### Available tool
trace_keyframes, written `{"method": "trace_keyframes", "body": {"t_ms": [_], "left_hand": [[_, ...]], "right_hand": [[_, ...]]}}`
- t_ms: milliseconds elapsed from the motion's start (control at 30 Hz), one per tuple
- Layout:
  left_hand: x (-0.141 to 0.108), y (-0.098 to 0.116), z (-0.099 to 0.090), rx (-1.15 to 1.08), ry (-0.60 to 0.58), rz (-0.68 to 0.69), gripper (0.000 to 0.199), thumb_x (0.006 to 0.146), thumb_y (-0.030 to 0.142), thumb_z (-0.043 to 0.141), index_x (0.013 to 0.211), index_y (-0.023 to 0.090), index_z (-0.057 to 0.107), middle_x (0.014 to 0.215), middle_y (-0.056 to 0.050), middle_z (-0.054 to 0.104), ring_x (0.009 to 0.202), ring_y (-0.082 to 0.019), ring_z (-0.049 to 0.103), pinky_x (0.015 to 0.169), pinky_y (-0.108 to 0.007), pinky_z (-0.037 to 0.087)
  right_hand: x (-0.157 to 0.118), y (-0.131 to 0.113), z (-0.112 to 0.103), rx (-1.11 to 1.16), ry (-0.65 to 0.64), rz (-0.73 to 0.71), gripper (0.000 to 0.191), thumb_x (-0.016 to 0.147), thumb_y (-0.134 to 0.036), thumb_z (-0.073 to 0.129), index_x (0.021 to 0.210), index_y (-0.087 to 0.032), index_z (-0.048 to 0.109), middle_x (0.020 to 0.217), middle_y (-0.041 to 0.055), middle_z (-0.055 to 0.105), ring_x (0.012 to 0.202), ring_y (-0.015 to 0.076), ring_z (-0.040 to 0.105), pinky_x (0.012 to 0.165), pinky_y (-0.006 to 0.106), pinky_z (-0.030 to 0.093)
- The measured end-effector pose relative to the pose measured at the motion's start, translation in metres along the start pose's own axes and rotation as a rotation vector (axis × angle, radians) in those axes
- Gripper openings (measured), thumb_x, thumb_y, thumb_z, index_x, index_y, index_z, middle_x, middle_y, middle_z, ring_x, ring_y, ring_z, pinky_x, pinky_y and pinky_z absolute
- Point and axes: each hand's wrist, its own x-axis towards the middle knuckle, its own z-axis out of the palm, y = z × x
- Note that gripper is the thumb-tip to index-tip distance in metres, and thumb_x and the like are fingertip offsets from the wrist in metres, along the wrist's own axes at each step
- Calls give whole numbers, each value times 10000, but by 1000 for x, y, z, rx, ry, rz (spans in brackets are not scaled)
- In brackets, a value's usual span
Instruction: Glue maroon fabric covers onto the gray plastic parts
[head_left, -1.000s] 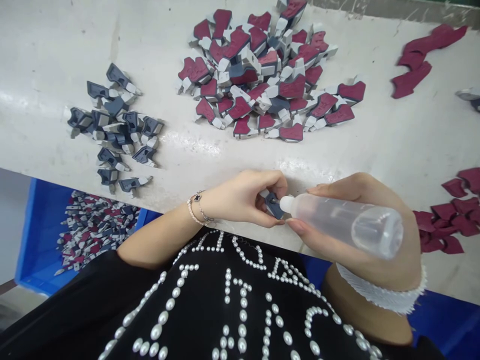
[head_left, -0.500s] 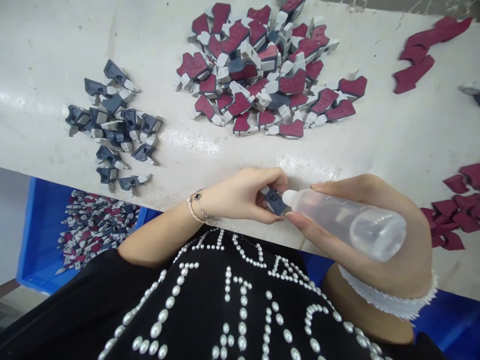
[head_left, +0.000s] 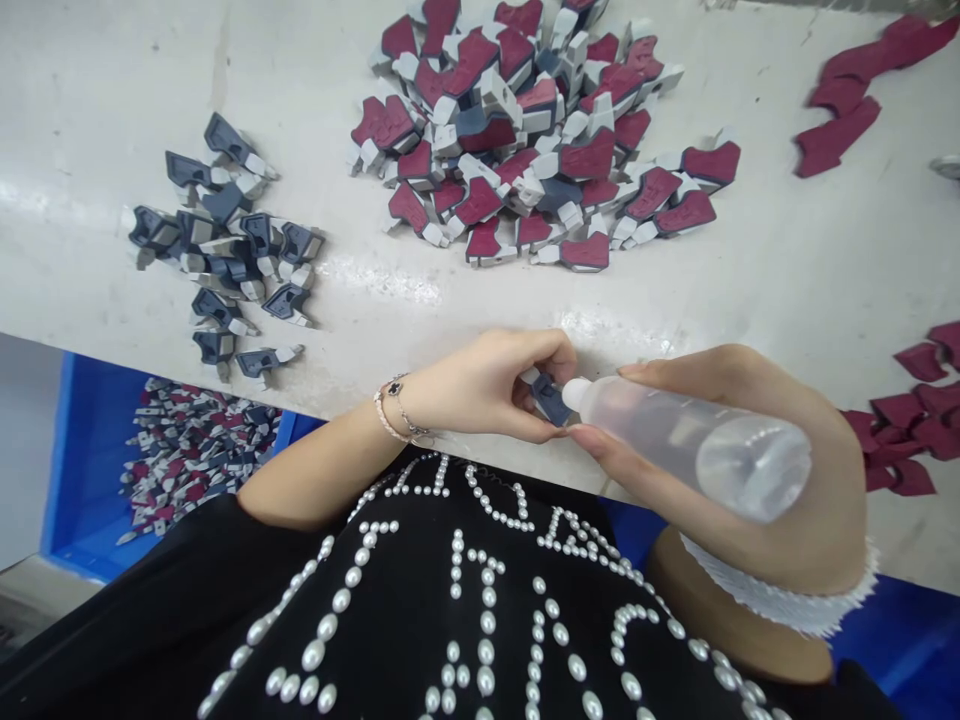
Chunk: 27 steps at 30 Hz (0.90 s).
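Note:
Between the thumb and fingers of my left hand [head_left: 495,385] is a small dark grey plastic part [head_left: 550,400], shaped like those in the pile at the left. My right hand [head_left: 795,450] is wrapped round a translucent squeeze bottle [head_left: 675,430] that lies almost level. Its white nozzle [head_left: 576,393] meets the grey part or comes very close to it; I cannot tell which. Some clear liquid shows near the bottle's base. Both hands are at the table's near edge, in front of my body.
Grey parts without red pieces [head_left: 225,255] lie at the left. A large heap of grey-and-white parts with dark red pieces [head_left: 517,150] covers the far middle. Loose red pieces [head_left: 840,135] lie at the right. A blue bin [head_left: 82,500] below the table holds many parts.
The view has shifted slightly. The hands hold nearly the same pose, with the nozzle still at the grey part, which is turned a little.

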Motion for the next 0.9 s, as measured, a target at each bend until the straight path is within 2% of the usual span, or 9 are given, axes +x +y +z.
{"method": "trace_keyframes", "body": {"t_ms": [200, 433, 600, 733, 900], "left_hand": [[0, 1, 0, 3, -5, -12, 325, 722, 295, 807, 878, 190, 542, 810, 22, 582, 641, -85, 532, 555, -198, 479], [-1, 3, 1, 4, -6, -42, 329, 732, 322, 807, 892, 186, 553, 856, 0, 629, 701, -108, 591, 584, -218, 512], [-1, 6, 3, 11, 15, -51, 299, 726, 270, 794, 888, 188, 557, 877, 2, 614, 744, -111, 594, 587, -211, 543], [-1, 5, 3, 18, 10, -31, 289, 725, 243, 778, 892, 185, 550, 868, 11, 609, 717, -91, 581, 568, -188, 531], [-1, 3, 3, 34, 18, -19, 273, 718, 222, 760, 890, 183, 552, 857, 9, 623, 696, -88, 588, 571, -189, 532]], "right_hand": [[2, 0, -2, 15, -37, -4, 304, 774, -291, 831, 924, -299, 567, 724, -67, 657, 532, 148, 607, 433, 288, 462], [3, -3, -4, -38, -96, -50, 264, 812, -252, 793, 918, -288, 554, 753, -62, 671, 564, 148, 635, 469, 281, 522], [2, -5, -8, -33, -159, -47, 269, 823, -269, 786, 899, -284, 528, 710, -77, 658, 511, 135, 617, 417, 272, 491], [0, -7, -12, -43, -175, -44, 263, 841, -309, 767, 869, -278, 507, 611, -86, 568, 449, 134, 569, 364, 282, 421], [-4, -8, -17, -81, -200, -27, 266, 837, -332, 752, 816, -274, 493, 602, -75, 563, 482, 158, 602, 371, 292, 421]]}}
